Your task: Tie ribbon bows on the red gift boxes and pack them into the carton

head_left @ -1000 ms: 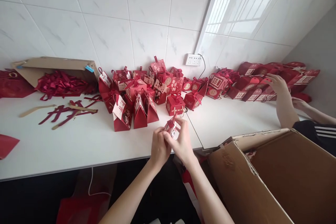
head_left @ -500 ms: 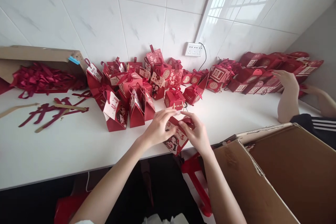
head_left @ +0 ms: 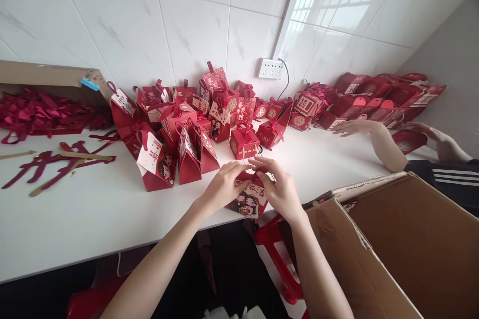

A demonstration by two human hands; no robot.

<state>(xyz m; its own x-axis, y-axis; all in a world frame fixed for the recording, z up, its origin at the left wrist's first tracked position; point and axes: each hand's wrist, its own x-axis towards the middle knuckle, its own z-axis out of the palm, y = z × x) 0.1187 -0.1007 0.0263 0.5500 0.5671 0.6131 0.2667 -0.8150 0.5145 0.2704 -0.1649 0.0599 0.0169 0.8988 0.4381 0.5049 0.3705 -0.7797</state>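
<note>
A red gift box (head_left: 250,205) with a white printed panel and cartoon figures stands at the table's front edge, partly covered by my hands. My left hand (head_left: 225,183) is closed at its upper left side, thumb on the panel's top edge. My right hand (head_left: 276,185) is closed over its top right, fingertips meeting the left ones. What the fingertips pinch at the top is mostly hidden. Just behind stands a small red box with a bow (head_left: 245,140). To the left are triangular red gift boxes (head_left: 156,163) with ribbon loops.
Loose ribbon strips (head_left: 63,162) lie at left, before a carton of red ribbons (head_left: 48,109). Several red boxes (head_left: 359,104) are stacked at right, near a co-worker's hands (head_left: 359,128). An open cardboard carton (head_left: 329,244) borders the right; a power strip (head_left: 270,68) is on the wall.
The held box has turned so its printed panel faces me more squarely, and my fingers have drawn closer together at its top. The co-worker's hands have shifted, one of them leftward. The view has swung slightly right.
</note>
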